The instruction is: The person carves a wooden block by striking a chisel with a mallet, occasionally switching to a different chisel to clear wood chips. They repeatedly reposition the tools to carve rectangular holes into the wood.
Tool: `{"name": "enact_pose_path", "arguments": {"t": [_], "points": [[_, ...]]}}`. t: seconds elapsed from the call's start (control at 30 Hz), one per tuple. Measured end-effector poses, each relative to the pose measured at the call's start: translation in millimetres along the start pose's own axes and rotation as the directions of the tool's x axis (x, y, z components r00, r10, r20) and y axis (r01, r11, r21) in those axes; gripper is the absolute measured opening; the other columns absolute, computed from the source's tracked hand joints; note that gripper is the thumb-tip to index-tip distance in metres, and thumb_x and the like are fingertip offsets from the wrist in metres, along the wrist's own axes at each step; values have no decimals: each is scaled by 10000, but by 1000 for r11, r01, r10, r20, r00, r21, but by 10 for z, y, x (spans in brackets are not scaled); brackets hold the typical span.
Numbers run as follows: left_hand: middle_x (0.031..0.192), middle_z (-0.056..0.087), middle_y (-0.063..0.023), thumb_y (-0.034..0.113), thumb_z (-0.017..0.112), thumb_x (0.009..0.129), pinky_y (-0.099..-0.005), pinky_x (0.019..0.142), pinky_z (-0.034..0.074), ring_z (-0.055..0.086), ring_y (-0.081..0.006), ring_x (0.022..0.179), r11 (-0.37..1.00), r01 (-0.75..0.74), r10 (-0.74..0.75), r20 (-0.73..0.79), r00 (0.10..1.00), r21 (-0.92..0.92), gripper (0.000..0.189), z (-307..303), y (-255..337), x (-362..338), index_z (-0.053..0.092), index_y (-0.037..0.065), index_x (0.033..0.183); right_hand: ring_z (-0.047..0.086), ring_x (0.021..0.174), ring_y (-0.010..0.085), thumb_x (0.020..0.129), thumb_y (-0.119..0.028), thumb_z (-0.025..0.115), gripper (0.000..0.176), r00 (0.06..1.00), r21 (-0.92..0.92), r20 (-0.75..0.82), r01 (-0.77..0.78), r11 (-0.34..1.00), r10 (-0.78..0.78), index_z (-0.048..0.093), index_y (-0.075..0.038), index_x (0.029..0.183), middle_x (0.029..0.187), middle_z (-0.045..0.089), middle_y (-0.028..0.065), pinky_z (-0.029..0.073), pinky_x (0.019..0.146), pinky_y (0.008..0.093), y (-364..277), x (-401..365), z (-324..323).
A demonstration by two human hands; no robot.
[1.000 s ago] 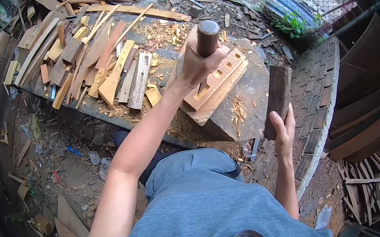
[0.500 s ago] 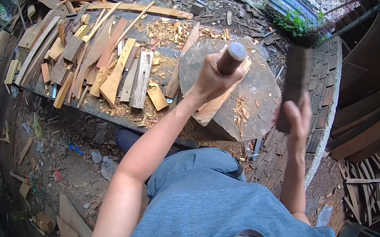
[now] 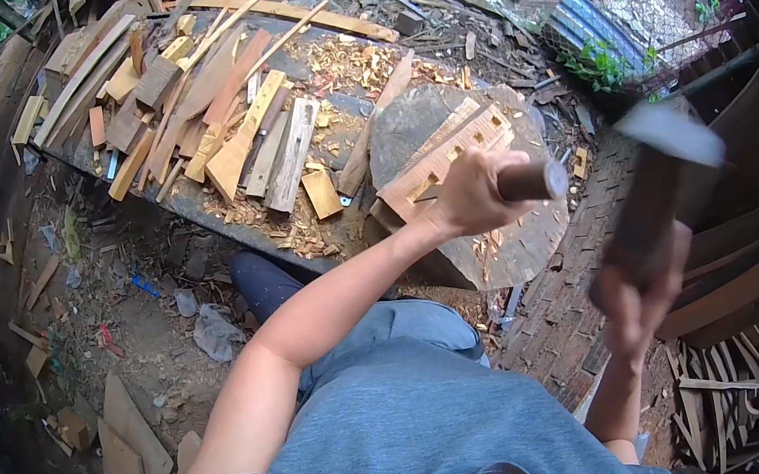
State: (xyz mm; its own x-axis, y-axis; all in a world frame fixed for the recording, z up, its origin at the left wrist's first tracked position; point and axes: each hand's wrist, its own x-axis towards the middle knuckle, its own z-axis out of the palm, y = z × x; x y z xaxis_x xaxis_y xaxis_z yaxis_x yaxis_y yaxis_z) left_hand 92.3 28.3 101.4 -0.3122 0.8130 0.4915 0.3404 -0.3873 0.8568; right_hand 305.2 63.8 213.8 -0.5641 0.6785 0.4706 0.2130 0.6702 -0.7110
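Chisel (image 3: 524,182) in the left hand (image 3: 471,190): the fingers are wrapped firmly round its wooden handle, butt end poking out at 3 o'clock of the fist, with the lower end largely hidden behind the hand. Between 4 and 5 o'clock from that fist, the right hand (image 3: 648,291) grasps the lower part of a dark wooden block (image 3: 656,203), which is blurred and points up toward 12 or 1 o'clock, its pale end face uppermost. Block and chisel are apart.

Between 11 and 12 o'clock of the left fist lies a board (image 3: 466,149) with a row of squarish cut holes, one end partly covered by the hand. It sits slantwise on a round wooden stump (image 3: 534,235), whose top carries loose shavings near 6 o'clock of the fist.

Farther out, a small yellow block (image 3: 322,194) rests near 9 o'clock on a low table (image 3: 295,71) strewn with chips. A heap of offcuts (image 3: 216,113) fills 10 o'clock. Corrugated sheeting (image 3: 598,26) leans between 1 and 2 o'clock; loose sticks (image 3: 732,393) lie at 5 o'clock of the right hand.
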Motion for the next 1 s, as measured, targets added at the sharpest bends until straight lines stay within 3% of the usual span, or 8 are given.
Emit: {"name": "enact_pose_path", "arguments": {"t": [0.03,0.13,0.2,0.37,0.5,0.67,0.8,1.0], "points": [[752,674,-117,65,713,675,-310,604,508,658,-219,639,999,-7,6,23,1000,34,197,29,24,-20,680,34,867,547,852,229,765,-318,628,673,922,-164,344,-128,978,179,425,74,1273,927,577,125,455,812,362,-194,134,16],[713,642,-117,80,715,663,-323,578,495,634,-250,603,997,-31,31,-4,1000,65,173,101,34,-24,657,47,823,531,538,209,724,-211,671,574,967,-189,251,10,982,38,449,41,1190,680,570,108,455,566,298,-67,107,-8],[667,631,-94,211,741,663,-364,549,474,622,-277,575,999,27,-28,41,999,33,194,123,21,-46,604,98,741,527,611,142,737,-185,638,506,995,162,-97,4,987,12,451,44,1148,705,575,63,435,577,260,-20,-5,67],[661,633,-91,236,733,663,-385,549,484,636,-286,580,997,-18,17,15,1000,81,182,228,37,-62,597,125,713,566,693,182,755,-285,682,646,911,-149,280,-271,951,303,433,68,1236,788,583,104,464,662,299,-81,-50,-5],[658,618,-78,214,739,643,-377,548,473,639,-291,620,986,4,-12,46,999,165,197,224,44,-76,586,118,724,550,938,202,771,-301,691,661,985,179,8,-171,969,172,433,61,1259,1084,578,149,445,850,347,14,-182,20],[659,616,-83,216,740,653,-376,545,471,630,-293,608,979,12,-18,26,1000,202,197,199,39,-58,583,115,718,533,946,183,800,-319,658,659,940,-25,211,-270,962,269,429,49,1296,1001,552,93,427,870,331,213,-146,-27],[644,628,-87,266,723,674,-384,540,483,633,-284,571,984,-95,98,-12,995,152,174,264,8,-111,620,138,733,530,532,101,906,-356,564,437,907,476,35,-384,791,419,492,-20,1174,688,523,37,407,404,225,474,-6,215],[694,654,1,39,660,778,-247,545,459,598,-61,645,948,-41,-37,-238,971,-315,39,-108,15,89,671,40,816,539,536,100,892,-404,604,497,837,263,397,-497,827,377,527,-7,1181,727,556,51,402,423,248,1061,329,931]]}}
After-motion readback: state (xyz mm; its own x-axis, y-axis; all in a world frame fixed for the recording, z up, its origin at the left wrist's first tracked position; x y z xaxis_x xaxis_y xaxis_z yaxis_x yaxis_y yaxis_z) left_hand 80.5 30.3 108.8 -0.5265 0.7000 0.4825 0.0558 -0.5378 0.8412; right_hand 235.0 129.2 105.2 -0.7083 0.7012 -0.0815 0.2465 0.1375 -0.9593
